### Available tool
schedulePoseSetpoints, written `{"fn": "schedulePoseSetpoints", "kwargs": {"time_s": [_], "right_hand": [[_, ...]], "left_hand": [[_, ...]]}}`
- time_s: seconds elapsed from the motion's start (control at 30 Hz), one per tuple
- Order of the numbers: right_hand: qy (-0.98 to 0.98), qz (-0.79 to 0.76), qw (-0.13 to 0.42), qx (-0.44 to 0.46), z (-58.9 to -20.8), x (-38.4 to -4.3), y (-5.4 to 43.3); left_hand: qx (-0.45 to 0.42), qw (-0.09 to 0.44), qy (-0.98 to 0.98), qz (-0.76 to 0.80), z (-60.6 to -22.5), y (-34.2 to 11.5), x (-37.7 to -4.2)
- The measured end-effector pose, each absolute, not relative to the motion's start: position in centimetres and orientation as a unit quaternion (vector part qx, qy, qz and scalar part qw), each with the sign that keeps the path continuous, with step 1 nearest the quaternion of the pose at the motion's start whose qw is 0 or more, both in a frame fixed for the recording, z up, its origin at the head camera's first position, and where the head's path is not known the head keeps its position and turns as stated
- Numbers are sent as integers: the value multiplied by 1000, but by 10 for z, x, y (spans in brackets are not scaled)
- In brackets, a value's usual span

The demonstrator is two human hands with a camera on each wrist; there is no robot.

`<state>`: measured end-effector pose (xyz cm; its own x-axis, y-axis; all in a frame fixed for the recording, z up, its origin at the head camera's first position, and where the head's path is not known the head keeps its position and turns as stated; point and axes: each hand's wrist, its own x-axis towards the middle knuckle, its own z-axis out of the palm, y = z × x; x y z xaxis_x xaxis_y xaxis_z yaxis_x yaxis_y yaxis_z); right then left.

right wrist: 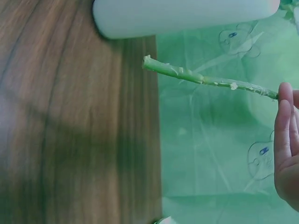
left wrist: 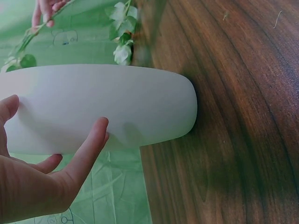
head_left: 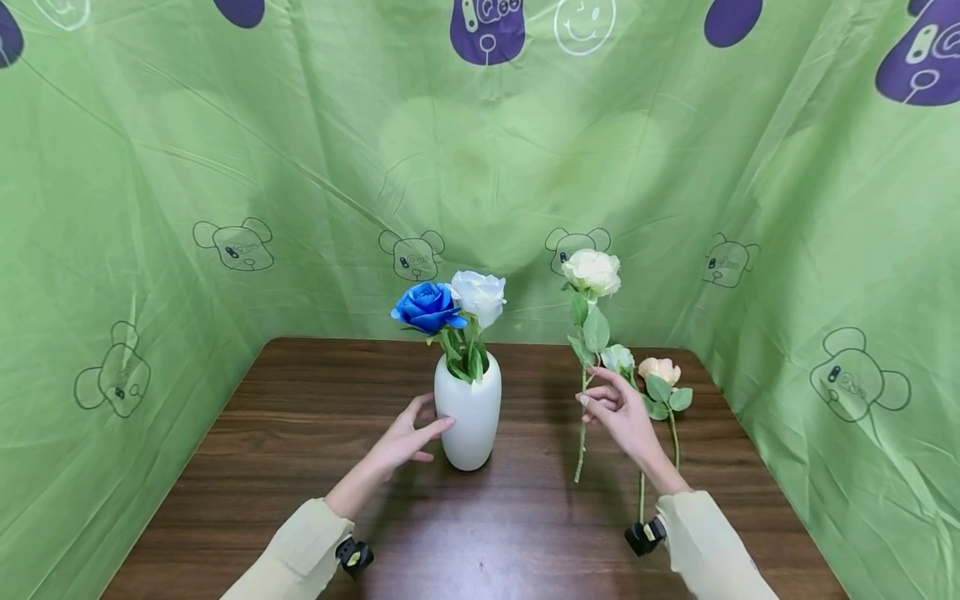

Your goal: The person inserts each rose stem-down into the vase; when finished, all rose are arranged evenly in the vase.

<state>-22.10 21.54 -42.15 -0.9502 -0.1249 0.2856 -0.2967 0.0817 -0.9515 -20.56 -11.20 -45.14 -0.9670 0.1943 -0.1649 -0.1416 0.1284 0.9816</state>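
Note:
A white vase (head_left: pixel 468 417) stands upright on the table, holding a blue rose (head_left: pixel 429 307) and a white rose (head_left: pixel 480 297). At its left side is my left hand (head_left: pixel 411 437), fingers spread and fairly straight; the thumb lies against the vase wall (left wrist: pixel 107 98), while other fingers are partly hidden behind it. My right hand (head_left: pixel 618 412) pinches the green stem of a cream-white flower (head_left: pixel 592 273), held upright to the right of the vase. The bare lower end of that stem (right wrist: pixel 187 74) points down in the right wrist view, above the table.
Right of the vase, a pale greenish-white flower (head_left: pixel 618 359) and a peach flower (head_left: pixel 660 372) lie on the brown wooden table (head_left: pixel 315 400), stems toward me, partly behind my right hand. A green patterned cloth (head_left: pixel 322 167) surrounds the table at the back and sides.

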Motion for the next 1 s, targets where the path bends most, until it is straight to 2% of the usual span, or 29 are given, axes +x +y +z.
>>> {"fn": "schedulePoseSetpoints", "kwargs": {"time_s": [0.33,1.0], "right_hand": [[-680,701,126,174,-409,-227,195],[-474,846,209,128,-351,-249,130]], "left_hand": [[44,124,754,644,-455,-113,-207],[16,128,743,657,-452,-112,-206]]}}
